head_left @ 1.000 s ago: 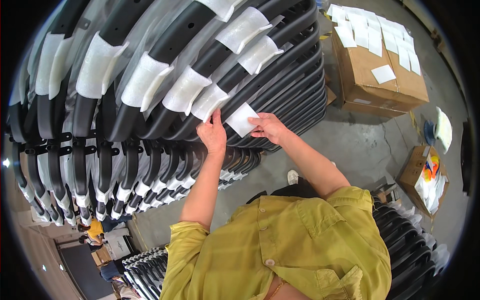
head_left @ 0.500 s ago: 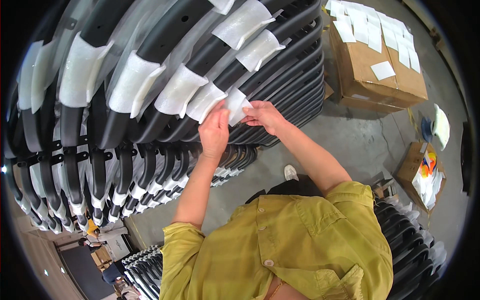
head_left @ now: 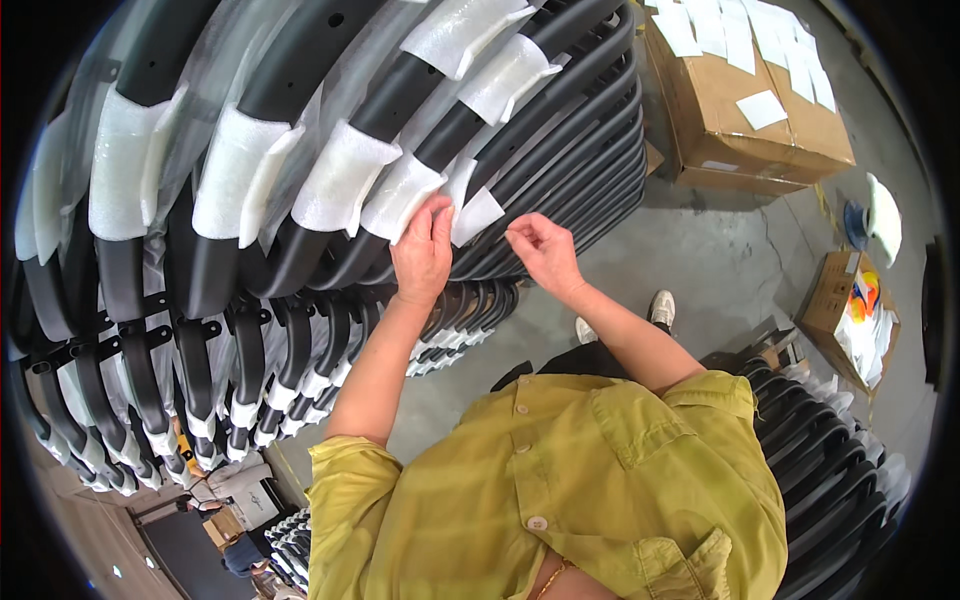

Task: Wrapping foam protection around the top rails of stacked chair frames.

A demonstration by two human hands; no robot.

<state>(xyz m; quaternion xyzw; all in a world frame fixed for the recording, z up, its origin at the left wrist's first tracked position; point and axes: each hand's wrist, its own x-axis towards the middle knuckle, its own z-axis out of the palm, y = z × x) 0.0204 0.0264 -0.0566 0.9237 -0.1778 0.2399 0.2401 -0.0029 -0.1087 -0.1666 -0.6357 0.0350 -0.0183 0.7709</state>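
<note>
Rows of curved black metal tubes (head_left: 330,75) fill the left and upper part of the head view, many with white foam wraps (head_left: 345,178) around them. My left hand (head_left: 422,258) rests at a small white foam sheet (head_left: 477,217), its fingers closed together against the sheet's left side. That sheet lies around a black tube, with a free flap toward the right. Just right of the flap, apart from it, my right hand (head_left: 547,255) is held in a pinch. Whatever is between its fingertips is too small to make out.
A large cardboard box (head_left: 740,145) with white sheets on top stands at the upper right. Below it are a stool (head_left: 880,220) and an open box (head_left: 835,310) of white scraps. More black tubes (head_left: 810,470) stand by my right side. Other people are at the lower left.
My right hand has let go of the foam sheet and drawn back a little to the right. My left hand stays at the sheet. The view has shifted slightly.
</note>
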